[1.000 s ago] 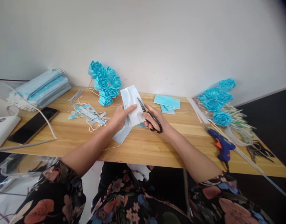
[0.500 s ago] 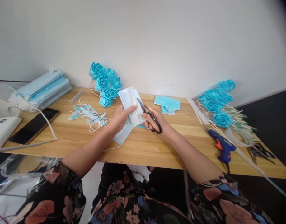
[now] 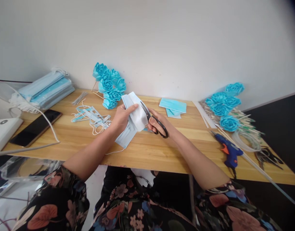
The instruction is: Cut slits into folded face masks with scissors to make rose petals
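My left hand pinches a face mask, its thumb lying across the white inner side. Black-handled scissors are gripped in my right hand, with the blades pointing up and left against the mask's right part. Whether the blades are closed on the fabric I cannot tell. Under the held mask, another light blue mask lies on the table with an ear loop trailing. Cut strips with ear loops lie in a tangle left of my left hand. Two or so cut blue pieces lie beyond my right hand.
At the left stand a stack of masks, a phone and a white power bank with a cable. Blue fabric roses sit at the back; more roses, a glue gun and pliers are right.
The held mask has bent and bulged between my hands, its top dipping slightly. My left hand has shifted a little left and up; the scissors' blades now lie further over the mask.
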A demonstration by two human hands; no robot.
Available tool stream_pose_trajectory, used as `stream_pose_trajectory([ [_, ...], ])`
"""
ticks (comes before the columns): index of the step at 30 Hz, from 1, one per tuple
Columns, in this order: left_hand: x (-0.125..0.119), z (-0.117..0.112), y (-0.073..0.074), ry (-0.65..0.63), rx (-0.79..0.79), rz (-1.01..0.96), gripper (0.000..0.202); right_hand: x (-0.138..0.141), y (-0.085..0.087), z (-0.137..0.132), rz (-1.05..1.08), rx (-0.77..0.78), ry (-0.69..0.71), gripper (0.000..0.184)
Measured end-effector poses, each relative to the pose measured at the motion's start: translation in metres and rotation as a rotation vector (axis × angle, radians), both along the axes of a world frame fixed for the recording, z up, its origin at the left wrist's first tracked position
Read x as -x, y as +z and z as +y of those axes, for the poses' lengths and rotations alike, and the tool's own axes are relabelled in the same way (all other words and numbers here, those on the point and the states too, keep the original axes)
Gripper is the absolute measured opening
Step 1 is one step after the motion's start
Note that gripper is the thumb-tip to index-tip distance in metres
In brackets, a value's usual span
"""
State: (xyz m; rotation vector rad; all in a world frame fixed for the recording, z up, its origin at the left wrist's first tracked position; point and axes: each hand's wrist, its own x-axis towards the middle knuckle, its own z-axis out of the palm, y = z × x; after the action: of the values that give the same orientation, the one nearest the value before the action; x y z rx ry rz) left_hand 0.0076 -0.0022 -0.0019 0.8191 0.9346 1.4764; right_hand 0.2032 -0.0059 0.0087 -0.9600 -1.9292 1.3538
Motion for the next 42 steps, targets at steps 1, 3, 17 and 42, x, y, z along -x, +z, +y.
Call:
stream_pose_trajectory([
  [1, -0.0001, -0.0003, -0.0003, -0.009, -0.004, 0.003, 0.050, -0.0003, 0.0001, -0.0003, -0.007, -0.009, 0.003, 0.104],
  [3, -0.0004, -0.0010, -0.0010, -0.021, -0.012, 0.017, 0.050, -0.0001, 0.0007, -0.0008, -0.012, -0.006, 0.004, 0.106],
  [17, -0.0017, -0.0047, 0.0048, -0.033, 0.000, 0.068, 0.053, -0.0019, 0.0032, -0.0027, -0.004, 0.048, -0.002, 0.108],
  [42, -0.0044, -0.0078, 0.0034, -0.139, 0.053, 0.037, 0.051, 0.0012, -0.0010, -0.0079, 0.072, -0.008, -0.054, 0.087],
])
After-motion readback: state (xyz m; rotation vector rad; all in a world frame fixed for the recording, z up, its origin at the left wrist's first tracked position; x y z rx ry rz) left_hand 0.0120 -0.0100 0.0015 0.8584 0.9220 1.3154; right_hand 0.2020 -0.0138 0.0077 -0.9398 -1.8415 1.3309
